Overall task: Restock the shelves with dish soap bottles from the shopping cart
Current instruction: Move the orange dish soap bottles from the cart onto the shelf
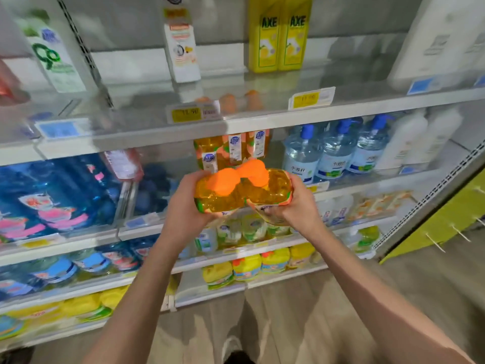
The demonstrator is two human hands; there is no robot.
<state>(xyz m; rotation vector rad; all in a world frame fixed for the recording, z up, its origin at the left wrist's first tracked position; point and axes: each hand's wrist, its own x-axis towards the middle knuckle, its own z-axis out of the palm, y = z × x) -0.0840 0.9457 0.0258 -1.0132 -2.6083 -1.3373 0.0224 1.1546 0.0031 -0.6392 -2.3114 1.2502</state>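
Note:
I hold two orange dish soap bottles side by side in front of the shelving, caps pointing toward the shelves. My left hand (183, 206) grips the left bottle (217, 195) from its outer side and below. My right hand (291, 206) grips the right bottle (273, 187) the same way. Just beyond them, three matching orange bottles (231, 151) stand on the second shelf (367, 179), under the glass top shelf (262, 119). The shopping cart is out of view.
Clear pump bottles (338, 153) with blue heads stand right of the orange row, blue refill packs (52, 195) to the left. Two yellow AXE bottles (279, 35) stand on the top shelf. Lower shelves carry yellow and green bottles. A yellow pegboard panel (446, 216) stands at right.

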